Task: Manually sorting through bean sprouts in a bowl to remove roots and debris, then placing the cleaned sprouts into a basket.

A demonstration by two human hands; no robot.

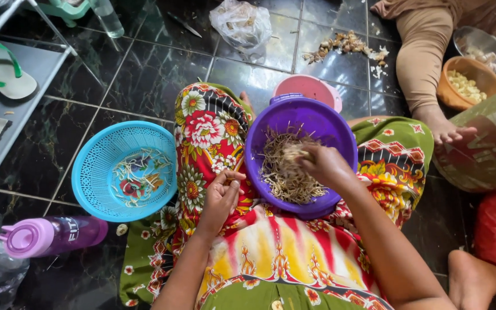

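The purple bowl of dried stems is being steadied on the lap, within easy reach. A pinch of stems is being gripped by the right hand over the bowl's centre, while a small piece is being nipped by the left hand beyond its left rim, beside the blue basket.

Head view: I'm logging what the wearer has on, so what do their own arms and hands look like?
Both arms are bare, with no sleeves in view. The left hand and right hand wear no gloves, and no rings, bracelets or watch show on the wrists or fingers.
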